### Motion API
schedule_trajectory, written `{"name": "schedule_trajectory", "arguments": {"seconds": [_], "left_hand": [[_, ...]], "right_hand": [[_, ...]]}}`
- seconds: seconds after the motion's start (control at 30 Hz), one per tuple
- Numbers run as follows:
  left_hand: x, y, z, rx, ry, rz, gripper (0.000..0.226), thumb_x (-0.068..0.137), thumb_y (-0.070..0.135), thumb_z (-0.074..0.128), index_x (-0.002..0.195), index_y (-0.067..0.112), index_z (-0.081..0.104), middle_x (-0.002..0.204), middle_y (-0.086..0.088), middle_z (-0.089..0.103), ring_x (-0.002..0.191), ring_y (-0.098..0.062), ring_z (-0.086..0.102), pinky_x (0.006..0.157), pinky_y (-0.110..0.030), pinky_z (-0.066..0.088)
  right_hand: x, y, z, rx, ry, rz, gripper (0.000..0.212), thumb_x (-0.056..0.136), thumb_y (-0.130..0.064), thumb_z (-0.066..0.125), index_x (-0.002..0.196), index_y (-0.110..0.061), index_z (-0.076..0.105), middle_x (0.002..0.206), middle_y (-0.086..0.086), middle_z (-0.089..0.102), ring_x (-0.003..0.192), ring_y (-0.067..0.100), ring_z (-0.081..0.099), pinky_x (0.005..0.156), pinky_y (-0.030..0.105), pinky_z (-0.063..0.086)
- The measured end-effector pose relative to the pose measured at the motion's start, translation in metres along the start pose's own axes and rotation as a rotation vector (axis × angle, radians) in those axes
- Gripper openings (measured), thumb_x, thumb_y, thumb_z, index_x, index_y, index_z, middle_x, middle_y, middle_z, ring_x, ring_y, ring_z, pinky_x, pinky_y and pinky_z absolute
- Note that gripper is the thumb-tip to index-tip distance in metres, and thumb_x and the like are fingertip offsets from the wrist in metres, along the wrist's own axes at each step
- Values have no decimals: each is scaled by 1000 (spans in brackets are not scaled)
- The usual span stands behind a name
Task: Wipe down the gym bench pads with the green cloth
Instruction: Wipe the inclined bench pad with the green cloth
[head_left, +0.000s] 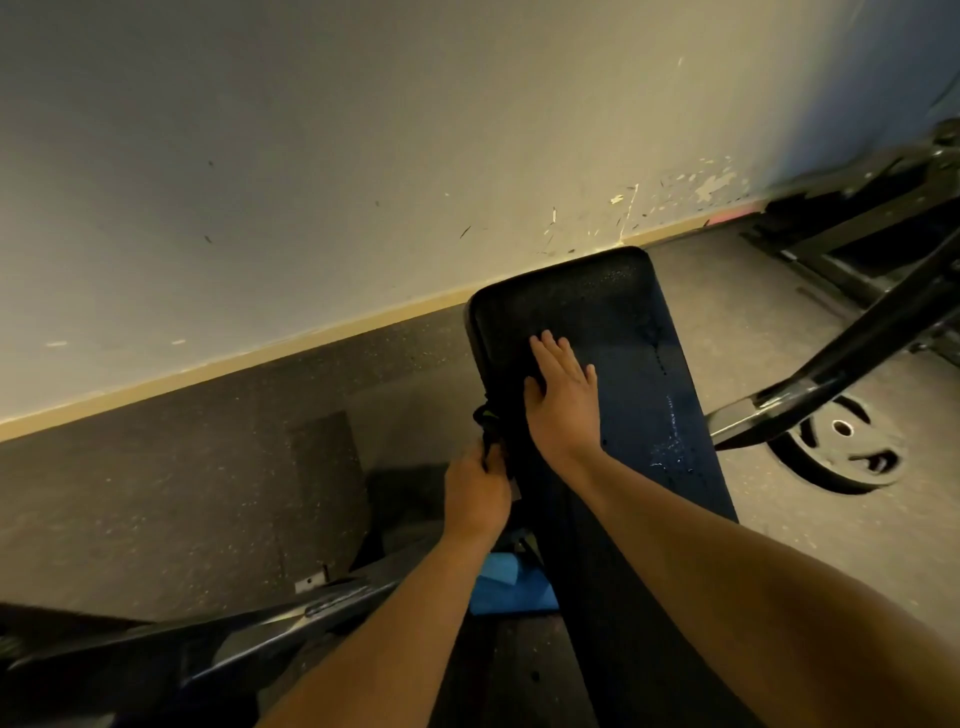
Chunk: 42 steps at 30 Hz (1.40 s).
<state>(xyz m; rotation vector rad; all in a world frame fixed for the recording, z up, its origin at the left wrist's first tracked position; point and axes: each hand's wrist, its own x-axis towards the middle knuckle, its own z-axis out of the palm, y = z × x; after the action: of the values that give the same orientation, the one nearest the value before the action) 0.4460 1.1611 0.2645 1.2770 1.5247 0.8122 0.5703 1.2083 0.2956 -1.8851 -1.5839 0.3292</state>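
Observation:
A long dark bench pad (613, 322) runs from the bottom of the head view up toward the wall, with wet streaks and droplets on its right side. My right hand (563, 395) lies flat on the pad's upper left part, fingers spread. At the pad's left edge my left hand (475, 491) is closed around a dark bunched cloth (488, 423) with a green tinge, pressed against the side of the pad. Most of the cloth is in shadow.
A black weight plate (844, 447) lies on the floor to the right, beside a black metal frame bar (852, 358). Another metal bar (291, 618) crosses the lower left. A blue object (511, 582) sits under the bench. The wall (363, 156) is close behind.

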Motion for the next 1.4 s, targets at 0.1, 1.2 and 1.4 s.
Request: {"name": "schedule_trajectory", "arguments": {"seconds": [0.1, 1.2, 1.4], "left_hand": [[8, 10, -16, 100, 148, 60, 15, 104, 22, 48, 96, 15, 57, 120, 6, 39, 116, -19, 40, 98, -34, 37], [28, 18, 15, 72, 55, 272, 51, 95, 24, 66, 134, 49, 45, 138, 6, 54, 127, -13, 55, 105, -48, 50], [29, 17, 20, 34, 36, 254, 62, 96, 29, 65, 148, 44, 35, 144, 10, 49, 131, -9, 51, 106, -45, 49]], "right_hand": [[-9, -15, -9, 107, 39, 16, 49, 101, -33, 51, 148, -26, 41, 147, -7, 42, 139, 13, 35, 115, 34, 32], [32, 22, -39, 40, -189, -503, 58, 81, 17, 58, 126, -17, 67, 131, 5, 61, 122, 21, 48, 105, 27, 41], [37, 18, -30, 144, 141, -101, 61, 87, 12, 53, 137, -21, 58, 132, -4, 58, 113, 5, 39, 93, 5, 31]]}}
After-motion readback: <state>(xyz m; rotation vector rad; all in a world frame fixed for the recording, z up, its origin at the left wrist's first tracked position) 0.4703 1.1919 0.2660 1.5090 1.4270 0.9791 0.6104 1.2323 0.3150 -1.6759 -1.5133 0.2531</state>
